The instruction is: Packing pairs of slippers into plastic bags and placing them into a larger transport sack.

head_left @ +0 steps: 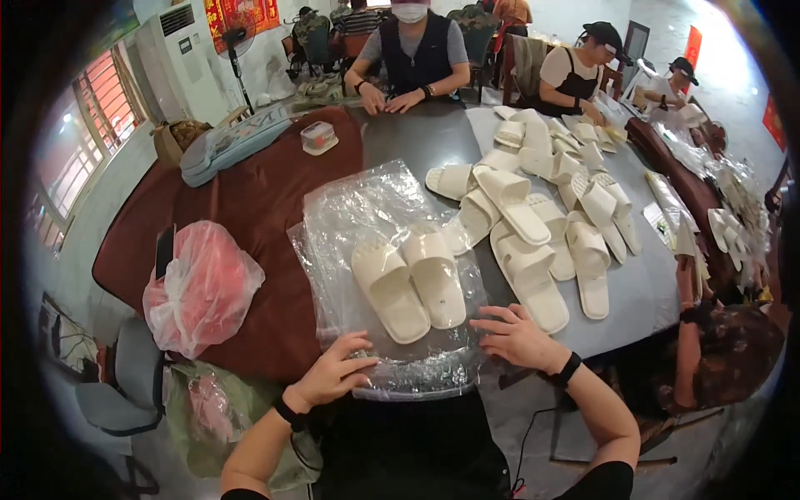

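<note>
A pair of cream slippers, one on the left (pixel 390 293) and one on the right (pixel 435 279), lies side by side with clear plastic bags (pixel 350 200) in front of me. Plastic sheen crosses them, but I cannot tell whether both are fully inside. At the bag's near left edge, my left hand (pixel 337 369) has its fingers apart, fingertips at the film. My right hand (pixel 525 339) spreads its fingers by the near right edge, close to a loose slipper (pixel 533 287). Neither hand grips anything visible. Wrinkled film (pixel 421 373) runs between the hands.
Many loose cream slippers (pixel 508 200) are heaped to the right on the grey table (pixel 621 308). On the brown cloth (pixel 292 250) at left sit a pink-filled plastic bag (pixel 204 287), a phone (pixel 165 252), a light blue bag (pixel 237 143) and a small clear box (pixel 318 138). Co-workers sit opposite and right.
</note>
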The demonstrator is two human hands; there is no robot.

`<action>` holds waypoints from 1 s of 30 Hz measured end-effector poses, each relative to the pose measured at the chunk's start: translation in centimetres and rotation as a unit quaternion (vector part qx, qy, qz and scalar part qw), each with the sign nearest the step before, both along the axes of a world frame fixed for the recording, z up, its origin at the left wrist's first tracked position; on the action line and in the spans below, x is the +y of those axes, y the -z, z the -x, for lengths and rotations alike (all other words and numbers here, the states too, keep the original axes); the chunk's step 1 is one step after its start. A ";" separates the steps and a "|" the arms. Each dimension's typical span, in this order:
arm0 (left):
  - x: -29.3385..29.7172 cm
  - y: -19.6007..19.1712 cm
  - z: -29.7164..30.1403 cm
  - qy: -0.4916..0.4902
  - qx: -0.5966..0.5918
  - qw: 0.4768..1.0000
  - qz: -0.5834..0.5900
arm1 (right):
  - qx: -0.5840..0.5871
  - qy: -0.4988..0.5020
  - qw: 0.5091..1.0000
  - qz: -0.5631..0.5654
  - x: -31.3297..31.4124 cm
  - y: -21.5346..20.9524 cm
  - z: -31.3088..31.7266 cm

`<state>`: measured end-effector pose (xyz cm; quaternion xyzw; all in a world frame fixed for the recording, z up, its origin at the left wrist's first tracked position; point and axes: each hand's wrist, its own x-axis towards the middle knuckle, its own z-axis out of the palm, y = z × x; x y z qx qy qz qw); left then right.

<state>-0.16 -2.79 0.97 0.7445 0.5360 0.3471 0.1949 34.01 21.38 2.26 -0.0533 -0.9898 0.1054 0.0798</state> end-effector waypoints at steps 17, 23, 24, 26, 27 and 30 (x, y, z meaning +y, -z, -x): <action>4.2 -0.9 -4.9 -0.166 0.344 0.916 -0.127 | 0.153 0.403 0.831 0.352 0.6 4.3 4.9; 6.8 0.8 -6.9 -0.153 0.233 0.959 -0.062 | 0.258 0.193 0.828 0.460 -2.7 -2.3 7.4; 7.5 1.1 -6.5 -0.163 0.196 0.963 -0.088 | 0.255 0.156 0.839 0.456 -3.6 -3.7 7.9; 8.3 1.8 -5.9 -0.190 0.149 0.966 -0.095 | 0.198 0.095 0.828 0.515 -5.0 -5.0 8.5; 8.7 3.4 -4.5 -0.195 0.153 0.964 -0.095 | 0.217 0.033 0.782 0.583 -5.5 -5.5 9.0; 8.9 1.4 -4.6 -0.223 0.081 0.964 -0.119 | 0.255 0.087 0.729 0.629 -1.0 -3.5 9.6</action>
